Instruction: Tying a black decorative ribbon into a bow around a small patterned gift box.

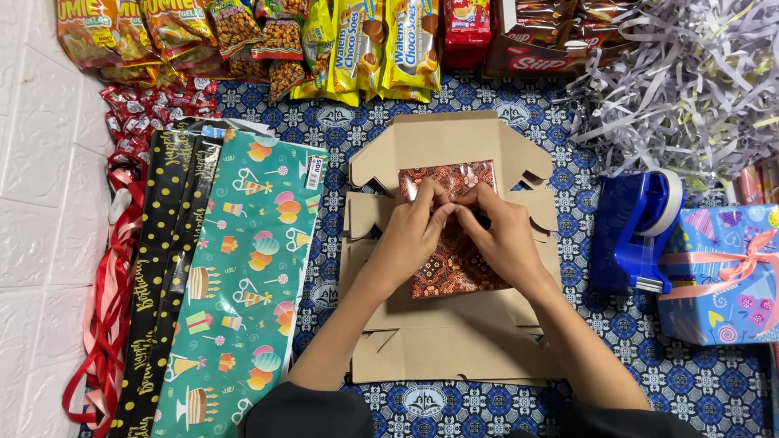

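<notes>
A flat packet wrapped in brown patterned paper (pixel 448 182) lies on an unfolded brown cardboard box blank (pixel 449 340) in the middle. My left hand (pixel 406 240) and my right hand (pixel 503 240) both rest on the packet. Their fingertips meet and pinch together at its middle, near the top half. What they pinch is too small to make out, likely the wrapping's seam.
Teal party-print and black dotted wrapping sheets (pixel 233 289) lie at left beside red ribbon (pixel 106 323). Snack packets (pixel 371 42) line the far edge. Shredded paper (pixel 710 60) is piled far right. A blue tape dispenser (pixel 634 228) and a wrapped blue gift (pixel 737 274) sit at right.
</notes>
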